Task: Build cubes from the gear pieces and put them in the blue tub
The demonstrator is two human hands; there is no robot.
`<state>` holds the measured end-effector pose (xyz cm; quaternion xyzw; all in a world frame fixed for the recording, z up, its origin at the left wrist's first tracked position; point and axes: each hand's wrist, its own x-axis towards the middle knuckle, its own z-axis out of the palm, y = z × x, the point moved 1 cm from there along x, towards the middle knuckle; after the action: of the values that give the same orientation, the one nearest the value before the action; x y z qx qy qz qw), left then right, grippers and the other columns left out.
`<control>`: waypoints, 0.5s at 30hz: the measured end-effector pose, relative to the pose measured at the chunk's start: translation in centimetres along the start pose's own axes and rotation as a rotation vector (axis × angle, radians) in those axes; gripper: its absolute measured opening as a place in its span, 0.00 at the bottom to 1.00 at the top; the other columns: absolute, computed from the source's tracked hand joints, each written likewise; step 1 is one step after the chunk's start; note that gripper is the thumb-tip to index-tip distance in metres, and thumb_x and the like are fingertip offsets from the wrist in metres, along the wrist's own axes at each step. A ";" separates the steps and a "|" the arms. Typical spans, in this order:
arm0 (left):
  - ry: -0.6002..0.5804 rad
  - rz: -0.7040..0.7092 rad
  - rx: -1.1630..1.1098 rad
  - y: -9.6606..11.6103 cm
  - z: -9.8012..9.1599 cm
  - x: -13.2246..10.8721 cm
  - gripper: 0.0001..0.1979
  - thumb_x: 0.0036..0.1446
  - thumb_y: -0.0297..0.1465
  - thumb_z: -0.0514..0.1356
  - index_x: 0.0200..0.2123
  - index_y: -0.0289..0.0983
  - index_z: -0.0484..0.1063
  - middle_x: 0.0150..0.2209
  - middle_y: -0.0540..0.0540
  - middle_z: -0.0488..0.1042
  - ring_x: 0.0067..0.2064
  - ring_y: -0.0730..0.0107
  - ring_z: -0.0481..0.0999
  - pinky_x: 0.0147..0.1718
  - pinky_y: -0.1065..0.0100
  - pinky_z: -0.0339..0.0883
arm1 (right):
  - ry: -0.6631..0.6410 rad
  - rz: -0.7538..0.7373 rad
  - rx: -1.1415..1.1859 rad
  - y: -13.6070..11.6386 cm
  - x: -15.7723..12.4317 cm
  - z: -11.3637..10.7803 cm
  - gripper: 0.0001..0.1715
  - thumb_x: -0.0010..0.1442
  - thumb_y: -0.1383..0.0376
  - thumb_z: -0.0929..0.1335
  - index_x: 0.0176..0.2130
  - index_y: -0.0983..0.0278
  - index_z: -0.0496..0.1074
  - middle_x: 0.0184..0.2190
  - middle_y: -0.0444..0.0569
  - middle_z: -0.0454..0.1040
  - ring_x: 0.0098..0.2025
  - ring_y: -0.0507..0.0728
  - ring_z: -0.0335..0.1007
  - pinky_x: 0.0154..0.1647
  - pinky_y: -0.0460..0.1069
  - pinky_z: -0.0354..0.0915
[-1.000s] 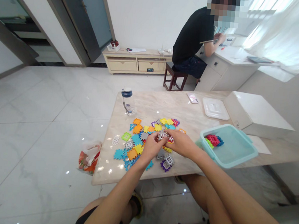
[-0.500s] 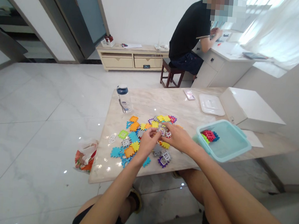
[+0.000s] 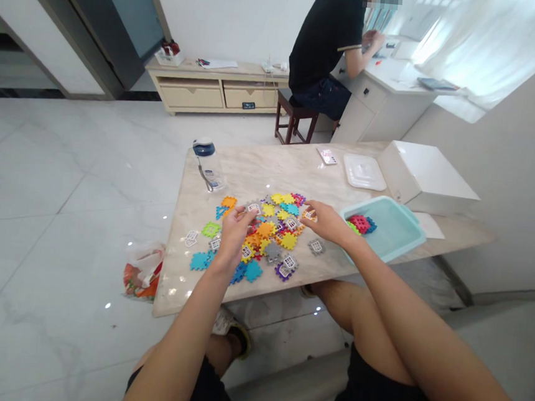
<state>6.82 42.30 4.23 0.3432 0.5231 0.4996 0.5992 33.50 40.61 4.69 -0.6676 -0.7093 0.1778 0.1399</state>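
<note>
Colourful notched puzzle-like tiles (image 3: 265,229) lie in a loose pile on the marble-look table (image 3: 261,169), several with white lattice window inserts. My left hand (image 3: 235,230) is closed on a grey tile with a white window (image 3: 254,208), pinched between thumb and fingers above the pile's left side. At the pile's right edge, my right hand (image 3: 322,220) has its fingers apart around an orange tile with a white window (image 3: 310,215); whether they press on it I cannot tell. A separate grey window tile (image 3: 316,246) lies below that hand.
A turquoise tub (image 3: 398,234) with a few joined tiles stands right of my right forearm. Behind it are a white lid (image 3: 364,172) and white box (image 3: 431,177). A water bottle (image 3: 209,167) stands back left. Another person (image 3: 328,40) sits at a desk beyond.
My hands have moved apart: the left went left with the grey window tile, the right moved right to the orange tile. The view has shifted slightly.
</note>
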 end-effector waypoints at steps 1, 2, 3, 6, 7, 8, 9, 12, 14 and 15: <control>-0.014 -0.005 -0.009 -0.1 0.1 -0.1 0.22 0.50 0.36 0.75 0.46 0.38 0.72 0.37 0.49 0.81 0.33 0.71 0.80 0.29 0.72 0.68 | -0.012 0.023 -0.034 0.1 0.2 0.4 0.26 0.72 0.61 0.72 0.64 0.68 0.71 0.55 0.59 0.82 0.55 0.63 0.80 0.60 0.55 0.72; -0.024 -0.011 -0.014 -0.2 0.2 -0.3 0.24 0.50 0.37 0.76 0.46 0.38 0.72 0.37 0.48 0.81 0.34 0.71 0.80 0.29 0.72 0.68 | -0.029 0.040 -0.065 0.2 0.3 1.0 0.24 0.72 0.61 0.71 0.63 0.67 0.72 0.55 0.59 0.82 0.55 0.63 0.80 0.60 0.54 0.71; -0.028 -0.018 -0.016 -0.3 0.4 -0.4 0.25 0.49 0.37 0.76 0.48 0.38 0.72 0.37 0.48 0.81 0.34 0.70 0.80 0.30 0.72 0.68 | -0.050 0.052 -0.089 0.1 0.5 1.6 0.22 0.72 0.61 0.71 0.62 0.67 0.73 0.55 0.59 0.82 0.56 0.63 0.79 0.60 0.54 0.71; -0.037 -0.038 -0.010 -0.6 0.8 -0.7 0.26 0.50 0.38 0.77 0.49 0.37 0.73 0.38 0.47 0.82 0.35 0.70 0.81 0.31 0.72 0.67 | -0.103 0.071 -0.127 -0.4 1.0 3.6 0.18 0.71 0.60 0.72 0.56 0.65 0.76 0.56 0.60 0.81 0.58 0.65 0.78 0.61 0.54 0.70; -0.045 -0.044 -0.004 -0.7 0.8 -0.8 0.26 0.51 0.38 0.77 0.49 0.37 0.73 0.38 0.47 0.82 0.35 0.70 0.81 0.31 0.72 0.68 | -0.112 0.082 -0.137 -0.6 1.1 4.1 0.19 0.70 0.58 0.73 0.55 0.65 0.76 0.56 0.61 0.80 0.59 0.66 0.77 0.61 0.55 0.70; -0.056 -0.047 0.003 -0.7 0.9 -0.8 0.26 0.51 0.39 0.77 0.49 0.37 0.73 0.38 0.46 0.82 0.35 0.70 0.82 0.31 0.72 0.68 | -0.117 0.093 -0.148 -0.8 1.2 4.6 0.20 0.70 0.57 0.73 0.56 0.66 0.76 0.58 0.62 0.79 0.59 0.66 0.77 0.61 0.55 0.70; -0.068 -0.046 0.008 -0.8 1.0 -0.9 0.26 0.51 0.39 0.77 0.49 0.37 0.74 0.38 0.46 0.82 0.36 0.69 0.82 0.32 0.71 0.68 | -0.118 0.104 -0.157 -1.1 1.3 4.9 0.22 0.69 0.56 0.73 0.57 0.66 0.75 0.59 0.63 0.77 0.59 0.67 0.76 0.61 0.56 0.71; -0.110 -0.034 0.016 -1.2 1.0 -1.1 0.25 0.51 0.40 0.77 0.48 0.37 0.75 0.37 0.45 0.83 0.36 0.67 0.83 0.31 0.71 0.68 | -0.104 0.112 -0.178 -1.8 1.5 5.5 0.25 0.69 0.56 0.73 0.59 0.66 0.73 0.62 0.65 0.74 0.61 0.69 0.75 0.61 0.58 0.71; -0.125 -0.037 0.017 -1.4 1.0 -1.2 0.25 0.51 0.40 0.77 0.47 0.37 0.75 0.36 0.45 0.83 0.35 0.66 0.83 0.30 0.71 0.68 | -0.086 0.099 -0.181 -2.3 1.8 5.8 0.26 0.67 0.58 0.74 0.60 0.66 0.72 0.63 0.66 0.72 0.62 0.69 0.75 0.61 0.59 0.71; -0.129 -0.047 0.017 -1.5 1.0 -1.3 0.24 0.50 0.40 0.77 0.46 0.37 0.75 0.35 0.45 0.84 0.35 0.66 0.83 0.30 0.71 0.68 | -0.075 0.091 -0.180 -2.4 1.9 6.0 0.29 0.66 0.59 0.75 0.62 0.65 0.70 0.64 0.66 0.71 0.63 0.69 0.74 0.61 0.59 0.71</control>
<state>8.19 40.76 3.40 0.3672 0.4956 0.4577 0.6404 28.58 42.04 0.30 -0.7020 -0.6960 0.1445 0.0444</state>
